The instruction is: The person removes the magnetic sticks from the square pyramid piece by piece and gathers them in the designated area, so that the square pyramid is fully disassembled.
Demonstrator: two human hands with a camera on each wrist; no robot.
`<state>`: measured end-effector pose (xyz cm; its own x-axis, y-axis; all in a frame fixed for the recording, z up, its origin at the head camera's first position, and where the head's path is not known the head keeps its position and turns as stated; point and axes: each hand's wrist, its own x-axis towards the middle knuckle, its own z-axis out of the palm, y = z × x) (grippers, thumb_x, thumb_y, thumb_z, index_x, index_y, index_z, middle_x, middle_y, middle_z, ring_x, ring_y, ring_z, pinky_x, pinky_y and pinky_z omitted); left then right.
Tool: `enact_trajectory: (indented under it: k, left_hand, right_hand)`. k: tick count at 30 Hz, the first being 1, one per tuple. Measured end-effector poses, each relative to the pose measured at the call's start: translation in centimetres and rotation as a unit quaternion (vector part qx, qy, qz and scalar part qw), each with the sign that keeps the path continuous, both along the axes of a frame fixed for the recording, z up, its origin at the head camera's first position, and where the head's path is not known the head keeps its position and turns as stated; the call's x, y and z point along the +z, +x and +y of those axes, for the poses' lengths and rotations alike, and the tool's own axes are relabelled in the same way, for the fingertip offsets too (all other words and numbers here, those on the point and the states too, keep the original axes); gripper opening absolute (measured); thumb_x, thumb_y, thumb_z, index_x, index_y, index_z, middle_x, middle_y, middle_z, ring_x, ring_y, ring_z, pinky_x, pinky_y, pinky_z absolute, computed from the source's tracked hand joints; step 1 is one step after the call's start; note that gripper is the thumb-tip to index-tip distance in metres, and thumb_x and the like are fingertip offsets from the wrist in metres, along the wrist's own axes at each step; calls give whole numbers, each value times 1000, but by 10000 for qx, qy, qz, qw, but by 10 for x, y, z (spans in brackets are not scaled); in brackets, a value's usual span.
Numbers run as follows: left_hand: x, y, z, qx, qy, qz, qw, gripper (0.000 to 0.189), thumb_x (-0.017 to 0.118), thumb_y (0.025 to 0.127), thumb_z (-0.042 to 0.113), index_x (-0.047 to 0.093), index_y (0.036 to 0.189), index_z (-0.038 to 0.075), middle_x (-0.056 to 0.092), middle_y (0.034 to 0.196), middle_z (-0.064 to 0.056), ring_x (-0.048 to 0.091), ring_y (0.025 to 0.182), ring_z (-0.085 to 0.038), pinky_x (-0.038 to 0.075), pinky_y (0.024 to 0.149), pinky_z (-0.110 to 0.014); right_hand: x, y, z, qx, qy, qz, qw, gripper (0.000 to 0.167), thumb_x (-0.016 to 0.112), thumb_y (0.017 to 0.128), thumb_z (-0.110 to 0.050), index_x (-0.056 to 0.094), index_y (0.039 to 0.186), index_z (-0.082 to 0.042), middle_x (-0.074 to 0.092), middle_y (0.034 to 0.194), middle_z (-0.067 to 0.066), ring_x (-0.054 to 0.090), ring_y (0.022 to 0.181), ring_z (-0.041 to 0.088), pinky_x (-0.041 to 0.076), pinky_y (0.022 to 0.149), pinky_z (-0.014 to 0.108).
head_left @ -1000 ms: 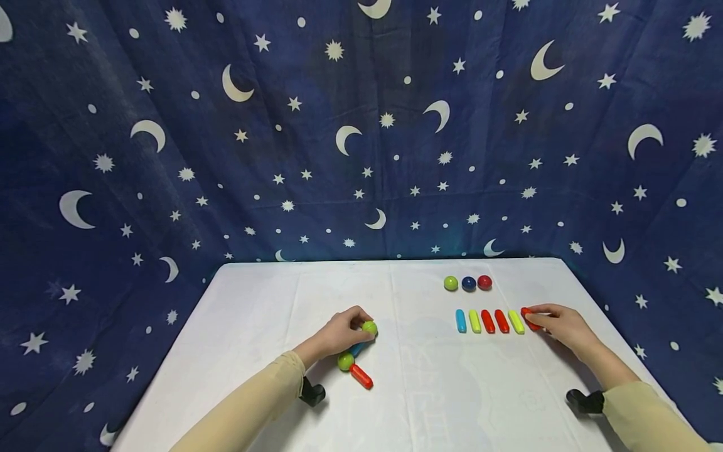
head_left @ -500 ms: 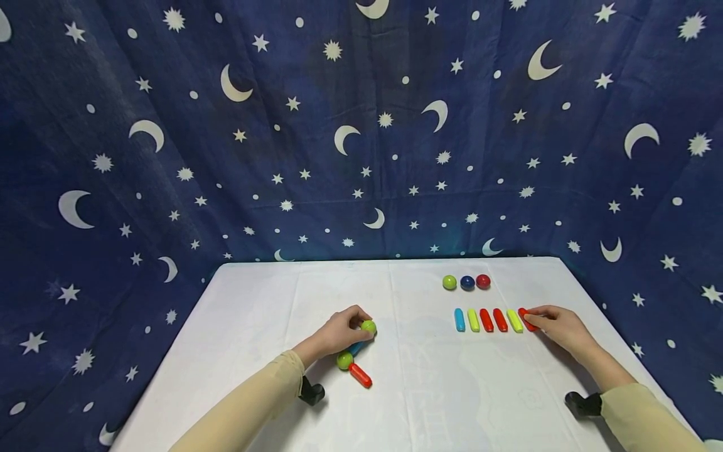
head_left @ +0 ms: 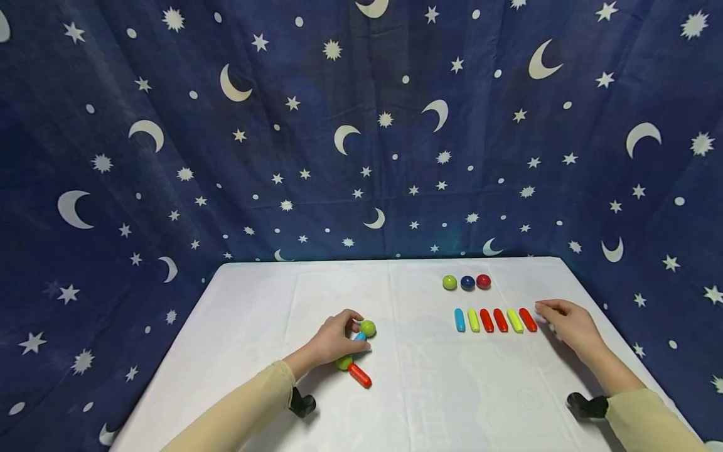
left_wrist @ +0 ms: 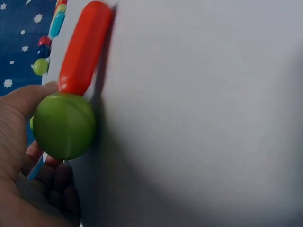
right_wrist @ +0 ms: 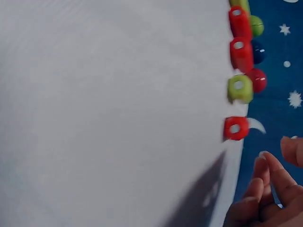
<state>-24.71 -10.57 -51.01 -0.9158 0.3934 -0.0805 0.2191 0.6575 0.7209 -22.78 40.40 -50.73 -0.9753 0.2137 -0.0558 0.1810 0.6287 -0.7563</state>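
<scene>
The left hand (head_left: pixel 332 340) was held with fingers parted around the blue rod (head_left: pixel 360 337), nothing gripped; the right hand (head_left: pixel 575 328), likewise released, was held beside the rightmost red rod (head_left: pixel 528 320).

Bare left hand (left_wrist: pixel 12 151), partly hidden behind glossy green ball (left_wrist: pixel 65 126). Faceted red rod (left_wrist: pixel 85 49) touches ball, both on smooth white surface (left_wrist: pixel 199 94) (sliver of bright blue piece (left_wrist: pixel 35 169) by the fingers (left_wrist: pixel 61 179)).
</scene>
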Motion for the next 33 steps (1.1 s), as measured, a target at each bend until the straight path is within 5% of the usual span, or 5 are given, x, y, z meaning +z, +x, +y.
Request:
enact_trajectory:
  k: [6, 11, 21, 25, 33]
  left_hand:
    - [-2, 6, 0, -42, 25, 132, 9999, 37, 83, 87, 33, 67, 117, 19, 64, 99, 12, 49, 92, -15, 38, 83, -35]
    - [-1, 2, 5, -490, -110, 322, 9982, 23, 80, 90, 32, 77, 112, 29, 69, 106, 15, 51, 100, -15, 38, 90, -41]
    - [0, -3, 11, -737, 451, -247, 9960, 24, 76, 95, 21, 72, 118, 22, 69, 110, 11, 60, 104, -12, 44, 99, -38]
    - [0, -4, 12, -792, 636, -391, 9941, 18, 74, 96, 19, 72, 114, 21, 68, 106, 10, 61, 102, -11, 45, 98, -36]
    - [1, -5, 11, -669, 518, -472, 9953, 12, 75, 96, 23, 73, 107, 26, 68, 102, 14, 60, 98, -8, 44, 96, -33]
  right_hand:
    - [27, -1, -30, 38, 215, 712, 9972, 56, 51, 107, -45, 61, 133, 4, 62, 119, 23, 52, 92, 25, 45, 63, 22]
    - [41, -3, -91, 925, 130, 1052, 9901, 41, 59, 105, -36, 67, 130, -4, 66, 110, 12, 55, 93, 24, 48, 70, 23]
    - [5, -7, -215, 3434, -489, 12, 9379, 44, 74, 96, -26, 63, 136, -10, 68, 116, -2, 59, 100, 17, 50, 86, 37]
    - [-8, -13, -235, 3681, -435, 19, 9288, 47, 79, 91, -22, 64, 133, -10, 66, 117, -3, 57, 99, 17, 49, 87, 35]
    - [-14, -17, -245, 3575, -528, -65, 9324, 33, 82, 88, -20, 70, 119, -17, 61, 102, -4, 51, 92, 19, 44, 78, 31]
